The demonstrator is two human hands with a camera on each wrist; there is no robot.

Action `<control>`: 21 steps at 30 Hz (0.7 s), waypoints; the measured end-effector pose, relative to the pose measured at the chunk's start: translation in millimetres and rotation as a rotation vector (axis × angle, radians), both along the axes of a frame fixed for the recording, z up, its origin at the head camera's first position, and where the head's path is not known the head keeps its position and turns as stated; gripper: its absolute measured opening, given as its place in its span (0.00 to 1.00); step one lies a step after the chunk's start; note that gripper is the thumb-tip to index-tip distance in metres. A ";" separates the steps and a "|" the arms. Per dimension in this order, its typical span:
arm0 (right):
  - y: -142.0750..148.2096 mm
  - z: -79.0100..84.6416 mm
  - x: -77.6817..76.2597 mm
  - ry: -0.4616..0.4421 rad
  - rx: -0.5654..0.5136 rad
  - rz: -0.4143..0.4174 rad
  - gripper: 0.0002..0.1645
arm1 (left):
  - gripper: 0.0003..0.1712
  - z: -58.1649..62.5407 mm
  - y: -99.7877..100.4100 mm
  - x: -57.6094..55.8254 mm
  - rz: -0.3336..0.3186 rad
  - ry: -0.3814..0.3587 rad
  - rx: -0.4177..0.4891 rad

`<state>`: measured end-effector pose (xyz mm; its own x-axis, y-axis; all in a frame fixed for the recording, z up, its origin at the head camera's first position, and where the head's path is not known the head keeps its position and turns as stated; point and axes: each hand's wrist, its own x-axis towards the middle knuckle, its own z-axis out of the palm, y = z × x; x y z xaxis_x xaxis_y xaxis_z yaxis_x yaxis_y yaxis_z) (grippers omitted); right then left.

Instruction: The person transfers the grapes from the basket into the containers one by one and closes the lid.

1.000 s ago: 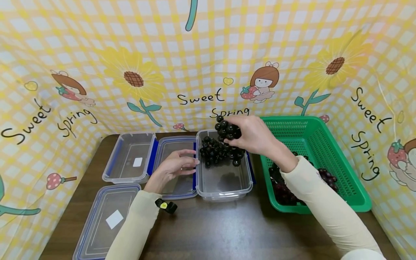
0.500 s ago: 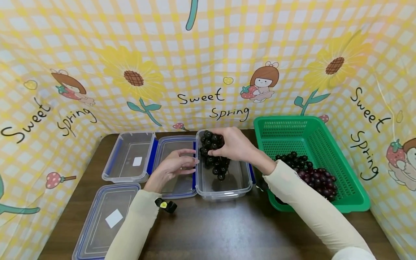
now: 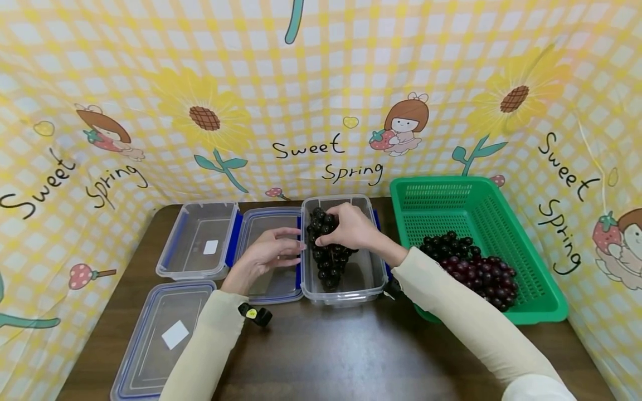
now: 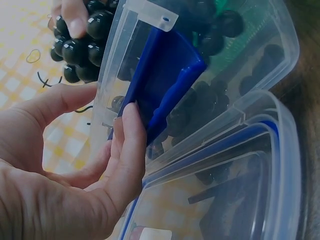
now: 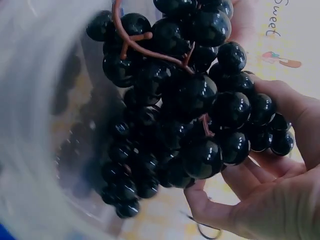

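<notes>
So the right hand [image 3: 353, 225] has the black grapes [image 3: 328, 272]: thumb and fingers curl round the side of the bunch, spread about as wide as the cluster needs. The grapes hang from the grip and spill below it, inside the walls of the clear container [image 3: 346, 296]. Can't tell where one bunch ends and the next begins down there.

Handling-wise, I'd guess it's not heavy, but floppy: a bunch like that swings and sags from wherever you pinch it. The skins look really glossy, so I'd expect them to be slick, and squeezing hard could pop berries off or split them if they're soft. Personally I'd go for the bare reddish stem [image 5: 150, 52], across the bunch from the fingers, maybe with a palm underneath. The present side hold puts all the pressure on the berries, so keep it gentle.

Left hand [image 3: 268, 253] is just left of the grip, fingers loosely spread and grasping nothing, fingertips touching the blue clip [image 4: 165, 75] on the container's outer wall. Right of the grip there's a green basket [image 3: 554, 295] with red grapes [image 3: 486, 278] and more dark ones [image 3: 448, 244] in it.
</notes>
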<state>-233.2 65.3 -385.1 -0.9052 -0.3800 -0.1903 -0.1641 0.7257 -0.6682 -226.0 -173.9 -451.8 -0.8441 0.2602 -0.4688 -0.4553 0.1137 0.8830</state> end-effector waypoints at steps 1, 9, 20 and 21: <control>-1.6 -3.1 -0.3 -0.019 -0.001 -0.013 0.52 | 0.36 -0.5 0.1 -0.3 0.000 -0.001 0.001; -12.3 -13.4 -8.4 -0.101 0.081 0.004 0.53 | 0.35 1.0 -0.2 -0.9 -0.002 -0.002 -0.008; -13.5 -5.7 -15.2 -0.207 0.241 0.078 0.58 | 0.36 2.7 -1.4 -0.4 -0.001 -0.004 -0.007; -12.9 -5.8 -15.4 -0.225 0.235 0.074 0.58 | 0.36 2.6 -1.3 -0.4 -0.004 -0.003 -0.005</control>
